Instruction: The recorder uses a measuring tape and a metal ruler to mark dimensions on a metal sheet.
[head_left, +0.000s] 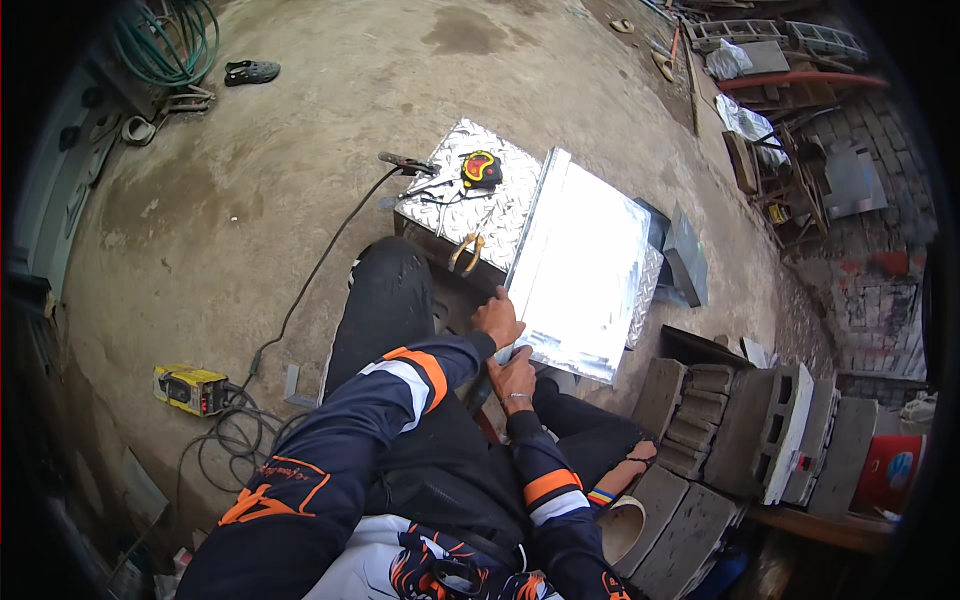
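Note:
A bright, folded sheet-metal panel [585, 265] lies aslant over a low table topped with diamond plate [508, 212]. At its near left edge, my left hand [497, 320] is closed on the metal. Just below, at the near corner, my right hand [514, 381] also grips the edge, its fingers partly hidden under the wrist and panel. A yellow and black tape measure [481, 170] rests on the table beyond my hands. Pliers with yellow handles [466, 253] hang at the table's near edge. A black-handled clamp on a cable [405, 163] sits at the far left corner.
A yellow machine [190, 388] stands on the floor at left, its cable looping to the table. Concrete blocks [690, 420] and a red bucket [890, 475] crowd the right. Bent grey sheet metal [685, 258] leans beyond the panel. A shoe [251, 72] and green hose [165, 50] lie far left.

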